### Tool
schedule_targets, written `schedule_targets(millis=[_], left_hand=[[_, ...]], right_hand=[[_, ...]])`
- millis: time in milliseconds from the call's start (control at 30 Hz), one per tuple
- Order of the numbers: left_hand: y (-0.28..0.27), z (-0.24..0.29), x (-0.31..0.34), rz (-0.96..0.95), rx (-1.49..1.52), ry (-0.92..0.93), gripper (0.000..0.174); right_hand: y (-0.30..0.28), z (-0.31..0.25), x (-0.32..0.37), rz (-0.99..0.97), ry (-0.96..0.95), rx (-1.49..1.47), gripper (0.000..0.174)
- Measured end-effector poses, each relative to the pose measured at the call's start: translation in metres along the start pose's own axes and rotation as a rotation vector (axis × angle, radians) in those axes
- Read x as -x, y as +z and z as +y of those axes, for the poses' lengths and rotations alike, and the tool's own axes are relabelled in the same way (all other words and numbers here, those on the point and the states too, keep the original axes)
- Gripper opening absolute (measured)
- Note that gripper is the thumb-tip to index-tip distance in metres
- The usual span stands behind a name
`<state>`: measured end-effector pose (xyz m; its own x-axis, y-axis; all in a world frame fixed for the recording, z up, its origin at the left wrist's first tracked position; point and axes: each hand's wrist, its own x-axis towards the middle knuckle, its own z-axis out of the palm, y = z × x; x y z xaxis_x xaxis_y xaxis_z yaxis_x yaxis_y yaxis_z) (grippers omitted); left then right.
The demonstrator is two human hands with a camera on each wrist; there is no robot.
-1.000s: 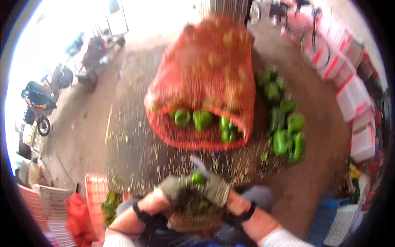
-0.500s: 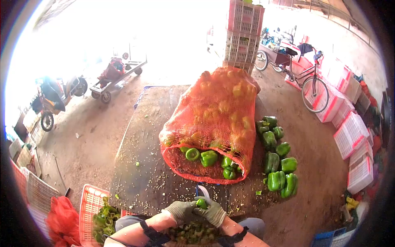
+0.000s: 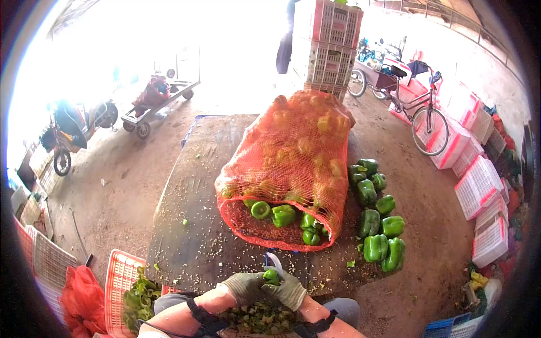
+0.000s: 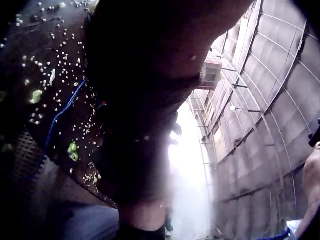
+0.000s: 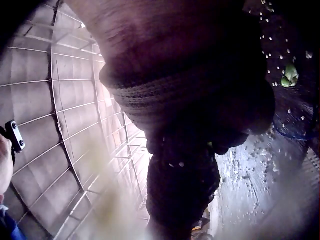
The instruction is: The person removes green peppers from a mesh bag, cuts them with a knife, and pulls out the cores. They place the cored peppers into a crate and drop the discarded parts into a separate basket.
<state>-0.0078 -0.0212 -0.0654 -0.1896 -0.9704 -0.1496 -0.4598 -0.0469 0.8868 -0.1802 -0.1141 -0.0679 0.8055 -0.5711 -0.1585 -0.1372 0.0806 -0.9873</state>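
Observation:
In the head view both hands wear grey-green knit gloves and meet low at the table's near edge. The left hand (image 3: 243,288) holds a green bell pepper (image 3: 271,276), only part of which shows between the hands. My right hand (image 3: 289,292) grips a knife whose pale curved blade (image 3: 276,262) points up and away beside the pepper; its handle is hidden in the glove. Below the hands is a heap of green pepper scraps (image 3: 259,320). Both wrist views are dark: the right glove (image 5: 180,115) shows as a silhouette, and the pepper is hidden there.
An orange-red mesh sack (image 3: 293,158) of peppers lies open-mouthed on the seed-strewn table (image 3: 191,214). Several whole bell peppers (image 3: 375,248) line its right side. An orange crate (image 3: 118,281) with green trimmings stands at left, stacked crates (image 3: 332,48) behind, a bicycle (image 3: 422,107) at back right.
The head view has tilted up from a blurred look and steadied, bringing the stacked crates further into view. The hands stay together around the pepper and knife. A dark shape has appeared beside the stacked crates.

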Motion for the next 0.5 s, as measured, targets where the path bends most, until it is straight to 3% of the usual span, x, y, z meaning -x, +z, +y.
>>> schedule_targets(millis=[67,133,267,333,500], left_hand=[[0.006,-0.016,-0.002,0.029,0.036,0.046,0.032],[0.009,-0.029,-0.004,0.080,-0.160,0.166,0.031],[-0.001,0.001,0.003,0.055,-0.129,0.049,0.032],[-0.006,0.013,0.003,0.034,-0.200,0.069,0.032],[-0.009,0.037,0.012,0.034,0.027,0.045,0.030]], right_hand=[[-0.001,0.005,-0.002,-0.028,0.015,-0.033,0.063],[-0.002,-0.003,0.000,-0.034,-0.027,-0.053,0.066],[-0.001,0.002,-0.002,-0.062,-0.051,-0.037,0.074],[-0.001,-0.008,0.003,-0.053,-0.029,-0.063,0.070],[-0.007,-0.014,0.009,-0.086,-0.002,0.038,0.058]])
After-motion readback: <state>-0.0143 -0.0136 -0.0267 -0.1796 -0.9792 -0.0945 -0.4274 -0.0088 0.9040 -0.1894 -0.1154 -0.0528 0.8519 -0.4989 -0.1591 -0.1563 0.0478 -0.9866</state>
